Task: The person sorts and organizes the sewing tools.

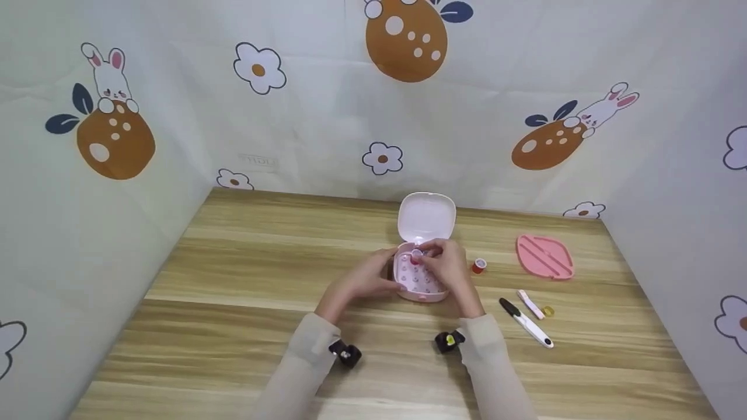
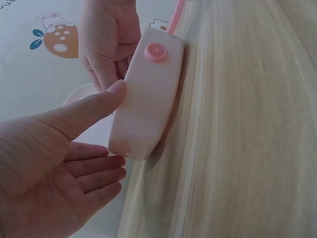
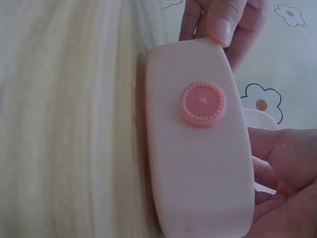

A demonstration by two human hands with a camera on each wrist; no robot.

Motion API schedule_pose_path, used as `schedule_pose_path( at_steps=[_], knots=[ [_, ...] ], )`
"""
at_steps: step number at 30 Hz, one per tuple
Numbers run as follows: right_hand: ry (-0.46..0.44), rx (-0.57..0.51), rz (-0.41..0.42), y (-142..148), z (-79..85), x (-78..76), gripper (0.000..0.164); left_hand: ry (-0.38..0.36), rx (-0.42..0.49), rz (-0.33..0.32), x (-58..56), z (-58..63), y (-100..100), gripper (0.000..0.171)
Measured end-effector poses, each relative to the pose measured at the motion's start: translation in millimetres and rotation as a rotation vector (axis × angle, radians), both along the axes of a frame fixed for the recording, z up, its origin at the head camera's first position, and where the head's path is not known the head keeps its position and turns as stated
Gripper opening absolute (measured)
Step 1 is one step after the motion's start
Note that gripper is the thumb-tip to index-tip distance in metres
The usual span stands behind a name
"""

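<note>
A pink sewing box stands on the table with its lid flipped up at the back. Several small pegs rise from its floor. At the box's left side my left hand grips it, thumb at the front corner and fingers along the side. My right hand reaches in over the right rim and pinches a small red thread spool with a pale top, above the back pegs. In both wrist views the box front with its pink button hides the spool.
Right of the box stands another red spool. Farther right lie a pink slotted tray, a black-and-white slim tool, a small pale pink strip-like item and a yellow ring-like piece. Patterned cloth encloses the table's back and sides.
</note>
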State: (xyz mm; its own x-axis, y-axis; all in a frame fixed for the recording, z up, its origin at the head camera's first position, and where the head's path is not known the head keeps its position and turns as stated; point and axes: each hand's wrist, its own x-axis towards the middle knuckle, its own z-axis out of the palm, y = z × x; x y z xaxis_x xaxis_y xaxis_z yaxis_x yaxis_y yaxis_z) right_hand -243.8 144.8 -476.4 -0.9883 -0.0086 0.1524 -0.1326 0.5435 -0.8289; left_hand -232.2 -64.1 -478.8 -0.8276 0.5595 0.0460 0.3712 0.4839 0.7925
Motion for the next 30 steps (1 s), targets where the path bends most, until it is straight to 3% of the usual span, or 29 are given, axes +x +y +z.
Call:
schedule_pose_path(
  at_steps=[7, 19, 25, 30],
  knots=[
    [0.002, -0.031, -0.030, 11, 10.4, 4.3, 0.020, -0.015, -0.013, 0.015, 0.2, -0.6, 1, 0.082],
    [0.016, 0.017, -0.067, 53, 25.2, 9.3, 0.025, -0.047, -0.037, 0.040, 1.5, 3.5, -3, 0.081],
    [-0.039, 0.014, -0.070, 75, 30.1, 12.7, 0.029, -0.040, -0.054, 0.034, -0.7, 4.7, -2, 0.085],
    [-0.073, 0.078, -0.081, 89, 33.1, 16.4, 0.034, -0.034, -0.065, 0.027, -1.5, 5.6, -1, 0.089]
  ],
)
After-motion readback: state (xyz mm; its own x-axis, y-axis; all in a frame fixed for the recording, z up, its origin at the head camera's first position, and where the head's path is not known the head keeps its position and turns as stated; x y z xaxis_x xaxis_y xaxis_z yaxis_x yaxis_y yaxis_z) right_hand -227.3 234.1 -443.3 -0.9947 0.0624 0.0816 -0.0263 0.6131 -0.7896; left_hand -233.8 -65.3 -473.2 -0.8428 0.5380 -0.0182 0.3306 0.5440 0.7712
